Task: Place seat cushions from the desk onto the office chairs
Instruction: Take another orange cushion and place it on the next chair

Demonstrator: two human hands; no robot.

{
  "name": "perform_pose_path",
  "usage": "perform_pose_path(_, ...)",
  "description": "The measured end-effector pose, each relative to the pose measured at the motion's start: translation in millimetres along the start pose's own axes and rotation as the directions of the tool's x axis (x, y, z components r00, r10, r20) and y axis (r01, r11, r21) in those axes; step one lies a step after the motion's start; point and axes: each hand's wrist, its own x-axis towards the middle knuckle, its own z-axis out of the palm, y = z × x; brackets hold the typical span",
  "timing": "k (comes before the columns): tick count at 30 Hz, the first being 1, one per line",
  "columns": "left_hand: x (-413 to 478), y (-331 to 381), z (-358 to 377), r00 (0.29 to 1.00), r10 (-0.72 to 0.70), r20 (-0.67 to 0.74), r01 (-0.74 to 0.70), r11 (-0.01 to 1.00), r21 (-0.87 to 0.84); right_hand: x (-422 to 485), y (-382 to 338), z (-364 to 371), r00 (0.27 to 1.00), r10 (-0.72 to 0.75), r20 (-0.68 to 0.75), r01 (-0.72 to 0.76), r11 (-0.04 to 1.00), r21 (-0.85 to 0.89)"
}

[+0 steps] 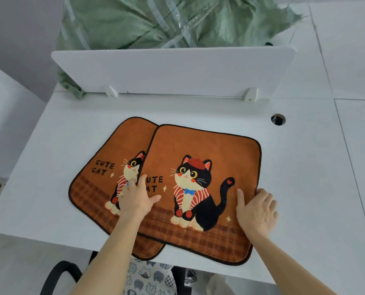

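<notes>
Two orange seat cushions with a cat picture and the words "CUTE CAT" lie overlapped on the white desk (305, 188). The top cushion (202, 150) lies to the right and covers part of the bottom cushion (113, 150). My left hand (136, 199) takes the top cushion's left edge, fingers tucked under it and thumb flat on the fabric. At the cushion's right edge my right hand (256, 211) does the same, thumb on top and fingers curled round the rim. Both cushions overhang the desk's front edge a little.
A white divider panel (173, 71) stands along the desk's back edge, with a green plastic-wrapped bundle (166, 20) behind it. A cable hole (278, 119) is at the right. A black office chair armrest (58, 275) shows below the desk's front edge.
</notes>
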Motion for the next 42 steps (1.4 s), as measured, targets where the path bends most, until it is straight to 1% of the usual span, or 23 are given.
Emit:
perform_pose_path(2,0.3,5.2,-4.6,0.999,0.035,-0.024,-0.034,0.999,0.037,0.0,-2.2,-0.4,1.000,0.011,0.017,-0.011,1.000,-0.020)
perform_pose_path(5,-9.5,19.8,-11.6,0.990,0.110,-0.083,-0.098,0.986,0.135,0.2,-6.0,-5.5,0.998,0.029,0.055,-0.027,0.999,-0.028)
perform_pose_path(8,-21.8,24.2,-21.5,0.973,0.153,-0.172,-0.123,0.977,0.176,0.6,-12.4,-13.1,0.988,0.053,0.145,-0.051,0.999,-0.017)
perform_pose_path(11,-32.3,14.3,-34.5,0.950,0.188,-0.251,-0.154,0.977,0.150,5.4,-23.5,-31.7,0.955,0.105,0.276,-0.137,0.985,0.101)
perform_pose_path(12,-36.3,9.8,-40.7,0.940,0.204,-0.274,-0.172,0.975,0.138,6.6,-27.0,-38.3,0.949,0.095,0.301,-0.145,0.978,0.148)
perform_pose_path(14,-50.2,-1.2,-54.2,0.917,0.234,-0.322,-0.212,0.972,0.101,3.3,-34.4,-57.6,0.954,0.044,0.296,-0.113,0.969,0.221)
perform_pose_path(19,-103.3,-36.8,-77.8,0.863,0.195,-0.465,-0.256,0.964,-0.072,-29.7,-47.3,-108.0,0.972,-0.058,0.228,-0.039,0.916,0.400)
perform_pose_path(22,-144.8,-76.1,-82.1,0.832,0.175,-0.527,-0.311,0.933,-0.182,-64.2,-39.1,-136.0,0.985,-0.096,0.143,0.011,0.863,0.506)
perform_pose_path(24,-179.8,-110.2,-79.5,0.822,0.154,-0.548,-0.347,0.899,-0.268,-95.9,-27.2,-155.6,0.986,-0.121,0.113,0.037,0.828,0.559)
perform_pose_path(26,-211.2,-141.3,-75.5,0.811,0.163,-0.562,-0.380,0.877,-0.293,-126.2,-14.3,-173.2,0.986,-0.154,0.071,0.084,0.809,0.582)
perform_pose_path(29,-260.3,-182.3,-71.3,0.806,0.172,-0.567,-0.390,0.874,-0.290,-185.9,3.7,-201.2,0.979,-0.203,-0.020,0.170,0.758,0.630)
perform_pose_path(32,-301.6,-207.4,-59.3,0.796,0.181,-0.578,-0.419,0.854,-0.309,-242.2,25.7,-226.9,0.971,-0.219,-0.092,0.222,0.704,0.674)
perform_pose_path(34,-323.4,-214.7,-52.1,0.784,0.184,-0.593,-0.464,0.808,-0.363,-272.6,45.0,-243.0,0.962,-0.218,-0.162,0.268,0.668,0.694)
perform_pose_path(38,-352.7,-198.0,-45.7,0.807,0.159,-0.569,-0.516,0.658,-0.548,-316.6,88.9,-274.6,0.940,-0.180,-0.289,0.336,0.621,0.708)
perform_pose_path(41,-380.9,-163.1,-34.6,0.819,0.217,-0.532,-0.539,0.608,-0.583,-343.2,134.1,-299.6,0.913,-0.126,-0.388,0.378,0.618,0.689)
perform_pose_path(42,-393.4,-146.1,-33.2,0.809,0.256,-0.530,-0.566,0.585,-0.581,-354.0,155.9,-314.1,0.901,-0.092,-0.425,0.385,0.622,0.682)
